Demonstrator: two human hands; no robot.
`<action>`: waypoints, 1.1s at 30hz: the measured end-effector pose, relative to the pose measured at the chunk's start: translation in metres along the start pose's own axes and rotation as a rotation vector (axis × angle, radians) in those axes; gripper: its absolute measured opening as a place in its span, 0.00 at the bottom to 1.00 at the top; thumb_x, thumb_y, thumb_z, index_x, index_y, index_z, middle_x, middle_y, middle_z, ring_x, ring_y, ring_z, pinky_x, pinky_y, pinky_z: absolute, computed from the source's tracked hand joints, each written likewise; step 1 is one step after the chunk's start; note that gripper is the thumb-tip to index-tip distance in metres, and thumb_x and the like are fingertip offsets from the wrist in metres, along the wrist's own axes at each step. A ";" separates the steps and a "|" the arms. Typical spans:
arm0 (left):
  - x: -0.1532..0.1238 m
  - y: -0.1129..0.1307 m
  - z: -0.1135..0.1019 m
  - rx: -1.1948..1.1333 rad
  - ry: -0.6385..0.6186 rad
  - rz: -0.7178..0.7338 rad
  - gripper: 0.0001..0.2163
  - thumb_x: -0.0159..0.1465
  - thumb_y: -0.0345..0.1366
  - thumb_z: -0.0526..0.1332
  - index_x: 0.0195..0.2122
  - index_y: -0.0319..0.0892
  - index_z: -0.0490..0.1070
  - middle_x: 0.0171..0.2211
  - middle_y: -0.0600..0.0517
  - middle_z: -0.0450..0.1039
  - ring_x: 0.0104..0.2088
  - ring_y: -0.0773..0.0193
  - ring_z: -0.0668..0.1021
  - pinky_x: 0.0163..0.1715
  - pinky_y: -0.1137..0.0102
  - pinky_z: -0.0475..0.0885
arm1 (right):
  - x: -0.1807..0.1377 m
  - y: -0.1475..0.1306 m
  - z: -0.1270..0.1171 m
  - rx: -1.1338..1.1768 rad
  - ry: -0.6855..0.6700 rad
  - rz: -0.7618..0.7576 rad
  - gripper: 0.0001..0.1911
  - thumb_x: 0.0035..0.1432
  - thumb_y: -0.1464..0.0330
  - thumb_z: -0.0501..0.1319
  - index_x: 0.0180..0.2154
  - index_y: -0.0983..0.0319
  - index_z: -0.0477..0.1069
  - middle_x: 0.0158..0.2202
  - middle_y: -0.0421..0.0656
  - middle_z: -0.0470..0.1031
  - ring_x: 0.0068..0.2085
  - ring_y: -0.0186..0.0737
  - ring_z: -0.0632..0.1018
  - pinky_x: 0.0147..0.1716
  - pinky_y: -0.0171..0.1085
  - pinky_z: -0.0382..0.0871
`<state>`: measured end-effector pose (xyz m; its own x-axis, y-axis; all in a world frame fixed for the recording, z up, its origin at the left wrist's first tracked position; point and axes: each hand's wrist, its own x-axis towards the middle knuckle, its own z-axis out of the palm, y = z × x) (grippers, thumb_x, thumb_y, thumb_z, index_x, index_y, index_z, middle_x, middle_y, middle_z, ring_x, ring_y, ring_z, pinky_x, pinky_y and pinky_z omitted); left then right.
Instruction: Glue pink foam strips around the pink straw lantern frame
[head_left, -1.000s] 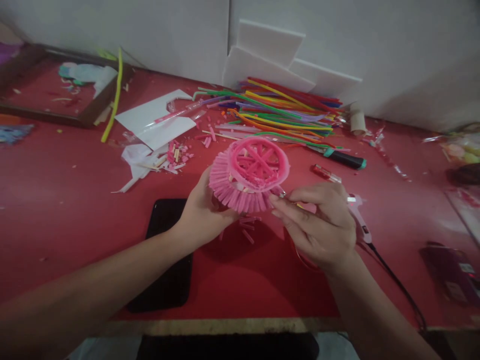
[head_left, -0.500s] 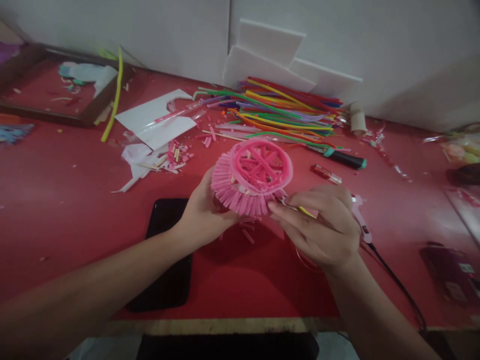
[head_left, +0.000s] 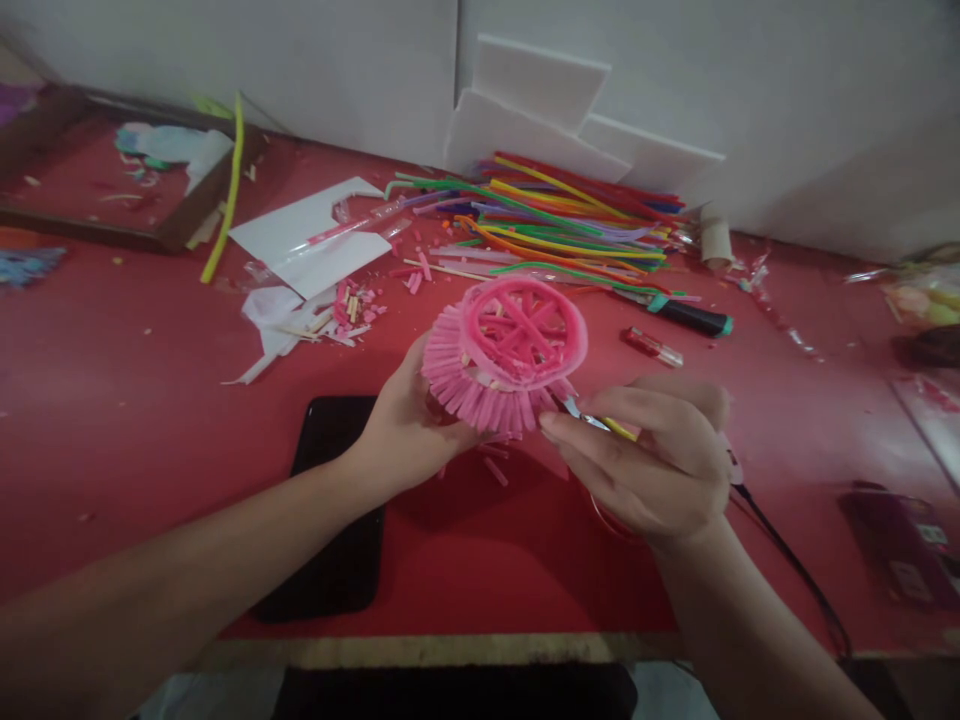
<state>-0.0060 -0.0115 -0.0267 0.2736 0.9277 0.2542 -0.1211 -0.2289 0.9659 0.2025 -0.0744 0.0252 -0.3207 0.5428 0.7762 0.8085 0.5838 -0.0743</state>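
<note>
My left hand (head_left: pixel 416 410) is wrapped round the underside and left of a pink craft piece, holding it above the table. The pink craft piece (head_left: pixel 487 392) has a fuzzy ring on top, crossed by pipe-cleaner spokes, and a fringe of short pink strips around it. My right hand (head_left: pixel 649 440) is closed on a small cutting tool (head_left: pixel 589 415) with a shiny metal tip and a yellow handle. The tip meets the fringe at its lower right; whether its jaws are apart I cannot tell. Cut pink strips (head_left: pixel 493 470) lie below the piece.
A black phone (head_left: pixel 337 560) lies under my left forearm. Behind are colourful pipe cleaners (head_left: pixel 570 225), a black-and-teal cutter (head_left: pixel 694 318), a red lighter (head_left: pixel 651 346) and white paper (head_left: pixel 300 250). A black cable (head_left: pixel 795 560) runs at right; a wooden tray (head_left: pixel 97 228) stands at left.
My right hand has shifted slightly right with the tool, drawing back a little from the fringe and showing more of the metal tip. My left hand and the pink piece have hardly moved.
</note>
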 end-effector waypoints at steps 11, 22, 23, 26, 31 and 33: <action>0.011 0.015 0.002 -0.129 0.137 -0.246 0.32 0.45 0.39 0.82 0.51 0.45 0.72 0.54 0.45 0.81 0.57 0.46 0.81 0.59 0.53 0.78 | 0.005 -0.006 0.007 0.154 -0.067 0.009 0.07 0.58 0.72 0.71 0.38 0.62 0.76 0.34 0.41 0.78 0.36 0.35 0.77 0.40 0.39 0.71; 0.012 0.010 0.002 -0.112 0.244 -0.241 0.31 0.48 0.37 0.80 0.52 0.44 0.71 0.53 0.45 0.80 0.56 0.48 0.81 0.63 0.47 0.73 | -0.008 -0.042 0.043 0.154 -0.615 -0.103 0.07 0.68 0.72 0.60 0.38 0.61 0.77 0.42 0.42 0.79 0.41 0.41 0.69 0.40 0.40 0.64; 0.012 0.012 0.002 -0.105 0.243 -0.238 0.31 0.47 0.38 0.80 0.51 0.44 0.72 0.53 0.45 0.81 0.56 0.48 0.81 0.63 0.47 0.73 | -0.007 -0.043 0.043 0.171 -0.611 -0.117 0.08 0.68 0.73 0.59 0.36 0.61 0.76 0.41 0.42 0.78 0.40 0.41 0.69 0.40 0.40 0.65; 0.011 0.015 0.002 -0.095 0.209 -0.219 0.30 0.46 0.39 0.81 0.48 0.44 0.72 0.52 0.46 0.81 0.55 0.47 0.81 0.61 0.49 0.76 | -0.002 -0.042 0.038 0.273 -0.545 -0.114 0.12 0.70 0.74 0.55 0.36 0.62 0.75 0.41 0.42 0.79 0.42 0.39 0.72 0.43 0.38 0.68; 0.008 0.010 -0.001 -0.112 0.183 -0.181 0.33 0.46 0.39 0.81 0.51 0.46 0.69 0.56 0.44 0.78 0.59 0.45 0.79 0.61 0.50 0.76 | 0.007 -0.029 0.016 0.360 -0.189 0.053 0.10 0.69 0.76 0.57 0.39 0.60 0.75 0.38 0.41 0.79 0.40 0.34 0.77 0.44 0.34 0.73; 0.007 0.007 -0.001 -0.076 0.172 -0.139 0.35 0.45 0.39 0.81 0.52 0.47 0.68 0.57 0.44 0.78 0.59 0.44 0.79 0.60 0.50 0.77 | 0.006 -0.021 0.010 0.271 -0.081 0.118 0.09 0.66 0.77 0.60 0.40 0.60 0.75 0.38 0.41 0.79 0.39 0.35 0.79 0.42 0.36 0.74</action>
<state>-0.0060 -0.0065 -0.0180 0.1266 0.9869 0.1002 -0.1671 -0.0784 0.9828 0.1788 -0.0773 0.0251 -0.2792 0.6564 0.7008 0.6850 0.6476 -0.3337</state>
